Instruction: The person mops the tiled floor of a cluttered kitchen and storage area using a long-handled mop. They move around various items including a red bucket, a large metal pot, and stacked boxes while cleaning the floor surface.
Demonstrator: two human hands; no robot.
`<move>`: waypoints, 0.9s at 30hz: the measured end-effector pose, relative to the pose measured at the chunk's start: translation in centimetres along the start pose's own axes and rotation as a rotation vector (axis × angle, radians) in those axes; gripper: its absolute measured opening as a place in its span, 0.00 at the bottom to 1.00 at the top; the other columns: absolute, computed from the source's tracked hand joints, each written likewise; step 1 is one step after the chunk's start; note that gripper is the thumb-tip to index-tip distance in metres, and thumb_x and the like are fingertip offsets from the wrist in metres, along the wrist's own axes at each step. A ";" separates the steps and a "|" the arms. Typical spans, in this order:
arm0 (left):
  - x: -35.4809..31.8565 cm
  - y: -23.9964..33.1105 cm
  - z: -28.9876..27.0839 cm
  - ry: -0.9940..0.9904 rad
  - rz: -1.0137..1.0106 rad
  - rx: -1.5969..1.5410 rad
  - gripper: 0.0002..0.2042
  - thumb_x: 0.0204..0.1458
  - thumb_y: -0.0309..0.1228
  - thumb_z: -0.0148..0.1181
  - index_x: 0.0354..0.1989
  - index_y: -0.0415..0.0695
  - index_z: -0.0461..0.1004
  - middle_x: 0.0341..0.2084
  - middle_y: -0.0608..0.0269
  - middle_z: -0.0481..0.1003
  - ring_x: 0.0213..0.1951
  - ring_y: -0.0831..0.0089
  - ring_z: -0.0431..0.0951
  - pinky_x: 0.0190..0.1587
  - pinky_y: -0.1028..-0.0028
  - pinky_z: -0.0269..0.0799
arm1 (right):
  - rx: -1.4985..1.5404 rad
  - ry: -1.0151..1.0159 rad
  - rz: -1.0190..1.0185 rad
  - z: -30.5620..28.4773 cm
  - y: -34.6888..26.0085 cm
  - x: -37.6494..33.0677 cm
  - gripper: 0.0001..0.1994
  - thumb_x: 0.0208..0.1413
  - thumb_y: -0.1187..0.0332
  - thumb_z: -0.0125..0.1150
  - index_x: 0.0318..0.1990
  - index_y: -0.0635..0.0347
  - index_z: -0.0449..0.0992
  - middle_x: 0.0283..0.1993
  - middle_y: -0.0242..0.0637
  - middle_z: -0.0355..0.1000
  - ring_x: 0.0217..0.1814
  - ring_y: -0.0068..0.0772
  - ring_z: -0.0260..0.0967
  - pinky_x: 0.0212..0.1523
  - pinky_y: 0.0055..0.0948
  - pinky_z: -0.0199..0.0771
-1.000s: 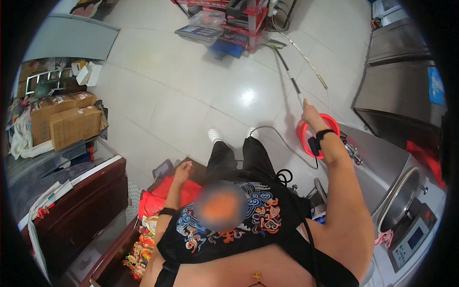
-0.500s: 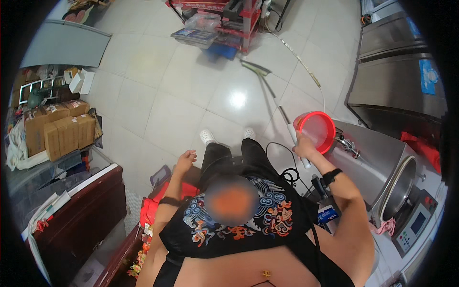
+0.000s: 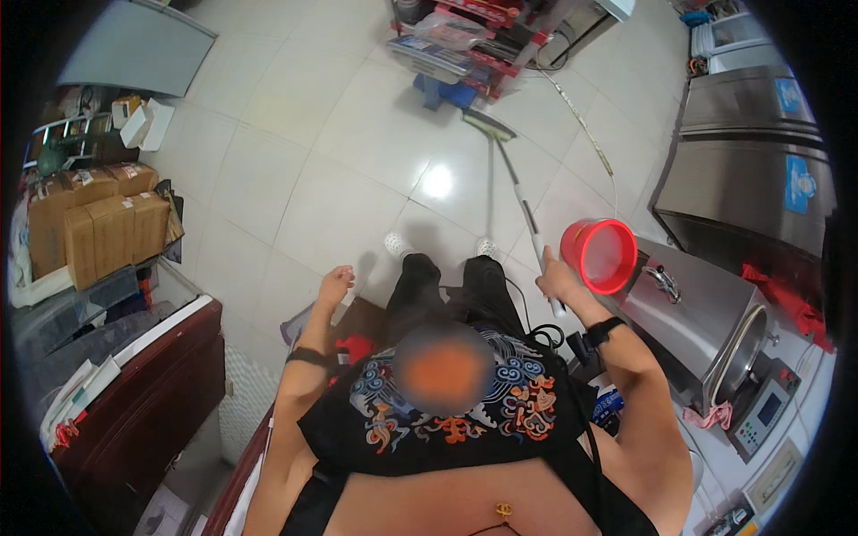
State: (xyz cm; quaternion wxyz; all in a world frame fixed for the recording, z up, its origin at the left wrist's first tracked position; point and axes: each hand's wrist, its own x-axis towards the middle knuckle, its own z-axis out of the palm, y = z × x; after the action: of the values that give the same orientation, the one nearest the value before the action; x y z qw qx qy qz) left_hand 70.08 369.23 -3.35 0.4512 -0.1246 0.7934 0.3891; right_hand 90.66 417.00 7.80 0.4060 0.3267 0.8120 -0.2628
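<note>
My right hand is closed around the white grip of a long-handled floor squeegee. The shaft slopes away and up to the left, ending in a wide, pale green and dark head low by the floor, beside the foot of a red rack. Just right of that hand stands a red bucket with a whitish inside, apart from the fingers. Out to my left side, my left hand hangs with its fingers curled in, and nothing shows in it.
A steel machine with a tap and control panel stands at right, steel cabinets beyond. Stacked cardboard boxes and a dark red wooden cabinet line the left. A hose and black cable lie about.
The whole view has shifted. Against the floor, the squeegee head has moved left, close to the blue thing under the rack. The handle has come away from the bucket's side. My left fingers have curled in more.
</note>
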 end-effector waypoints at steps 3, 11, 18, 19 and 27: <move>1.6 -1.9 -4.3 0.025 -0.101 -0.085 0.14 0.55 0.35 0.48 0.46 0.42 0.71 0.29 0.64 0.75 0.28 0.78 0.74 0.28 0.77 0.68 | 0.153 -0.139 -0.007 1.6 -4.1 -2.1 0.41 0.44 0.74 0.54 0.66 0.66 0.37 0.27 0.52 0.73 0.20 0.41 0.73 0.24 0.35 0.76; 5.6 -8.3 -10.0 -0.020 -0.113 -0.198 0.14 0.54 0.35 0.50 0.44 0.40 0.72 0.25 0.63 0.75 0.23 0.76 0.74 0.23 0.76 0.68 | 0.813 -0.207 0.090 1.4 -9.0 -8.7 0.39 0.43 0.78 0.53 0.67 0.55 0.48 0.20 0.34 0.66 0.12 0.26 0.61 0.15 0.24 0.66; 5.5 -7.2 -10.4 -0.001 -0.092 -0.217 0.16 0.53 0.34 0.50 0.46 0.38 0.71 0.26 0.63 0.74 0.24 0.75 0.74 0.26 0.76 0.68 | 1.133 -0.109 0.480 0.7 -12.7 -16.1 0.20 0.46 0.75 0.52 0.50 0.61 0.64 0.18 0.32 0.63 0.13 0.25 0.59 0.11 0.24 0.61; 5.6 -6.9 -10.4 -0.010 -0.098 -0.212 0.16 0.53 0.34 0.50 0.46 0.38 0.70 0.26 0.63 0.74 0.23 0.75 0.73 0.26 0.76 0.68 | 1.229 -0.080 0.537 1.4 -12.4 -16.2 0.16 0.47 0.74 0.52 0.46 0.63 0.66 0.17 0.31 0.62 0.13 0.25 0.59 0.11 0.24 0.61; 4.7 -8.0 -12.0 -0.029 -0.131 -0.459 0.13 0.53 0.29 0.49 0.45 0.36 0.70 0.26 0.63 0.73 0.24 0.76 0.71 0.27 0.77 0.68 | 1.730 -0.503 0.743 2.1 -12.1 -6.5 0.03 0.52 0.74 0.47 0.30 0.62 0.61 0.17 0.25 0.57 0.16 0.18 0.58 0.15 0.16 0.64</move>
State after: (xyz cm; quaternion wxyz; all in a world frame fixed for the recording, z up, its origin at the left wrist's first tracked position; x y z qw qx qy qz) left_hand 64.34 355.85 -7.73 0.4470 -0.2696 0.6677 0.5308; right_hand 85.64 405.62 14.09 0.2443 0.6817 0.0733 -0.6858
